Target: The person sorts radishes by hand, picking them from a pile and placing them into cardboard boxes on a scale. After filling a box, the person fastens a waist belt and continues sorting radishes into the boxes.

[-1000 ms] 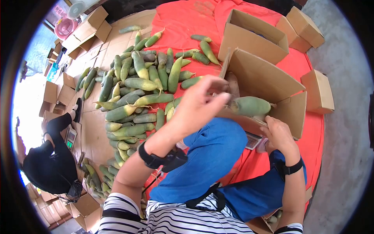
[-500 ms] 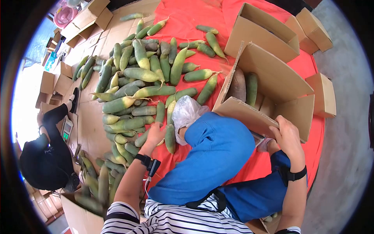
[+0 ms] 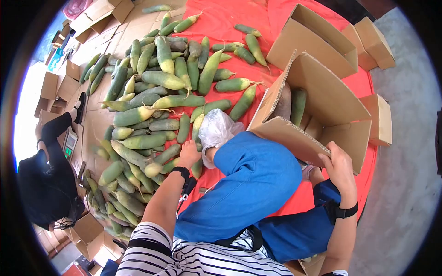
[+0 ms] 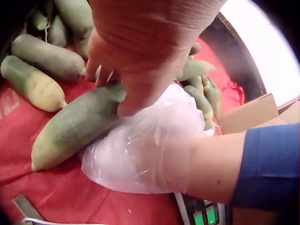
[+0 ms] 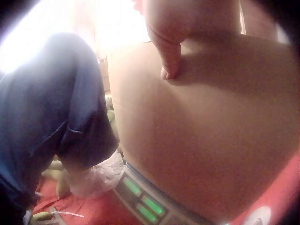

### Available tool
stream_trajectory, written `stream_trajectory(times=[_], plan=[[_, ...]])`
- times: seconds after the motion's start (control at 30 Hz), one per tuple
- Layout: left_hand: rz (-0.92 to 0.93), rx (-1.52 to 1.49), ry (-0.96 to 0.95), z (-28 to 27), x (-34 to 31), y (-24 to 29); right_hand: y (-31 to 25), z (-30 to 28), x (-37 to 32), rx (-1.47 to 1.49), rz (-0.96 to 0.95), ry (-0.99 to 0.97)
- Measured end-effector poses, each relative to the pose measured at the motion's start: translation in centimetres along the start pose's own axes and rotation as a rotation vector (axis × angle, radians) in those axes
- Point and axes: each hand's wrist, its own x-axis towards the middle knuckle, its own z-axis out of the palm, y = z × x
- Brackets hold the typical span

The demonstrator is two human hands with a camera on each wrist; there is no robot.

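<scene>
My left hand (image 3: 189, 155) is at the right edge of a pile of green radishes (image 3: 138, 115). In the left wrist view, this hand (image 4: 145, 51) has its thumb and fingers around the upper end of a green radish (image 4: 75, 126), beside a plastic-wrapped foot (image 4: 140, 150). My right hand (image 3: 340, 168) holds the near rim of an open cardboard box (image 3: 294, 140), which has a few radishes (image 3: 298, 106) inside. The right wrist view shows its thumb pressed on the box wall (image 5: 187, 140), with a scale (image 5: 150, 206) at the box's base.
Another open box (image 3: 308, 46) stands behind, with closed boxes (image 3: 382, 119) to the right. Loose radishes (image 3: 235, 84) lie on the red cloth (image 3: 230, 27). At the left, a person in black (image 3: 43, 184) sits near a second scale (image 3: 70, 143).
My left hand moved from over the box to the pile, and the radish at the box's near rim is gone from there. A radish-filled carton appeared at the lower left, then left view; more radishes lie there.
</scene>
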Motion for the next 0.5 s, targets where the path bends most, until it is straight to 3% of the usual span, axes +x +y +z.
stream_trajectory(times=[0.2, 0.3, 0.37, 0.5], plan=[[-0.024, 0.102, -0.046, -1.9, -1.8, 1.1, 0.3, 0.0, 0.0, 0.015, -0.017, 0.009], [0.112, 0.17, 0.026, -2.3, -3.2, 0.5, 0.5, 0.3, -0.1, -0.001, -0.034, 0.021], [0.025, -0.062, -0.113, -3.1, -3.8, 0.6, 0.4, 0.2, -0.1, 0.0, -0.037, 0.017], [0.1, -0.123, -0.024, -2.5, -5.5, -0.7, 0.8, 0.5, -0.3, 0.009, -0.047, 0.059]])
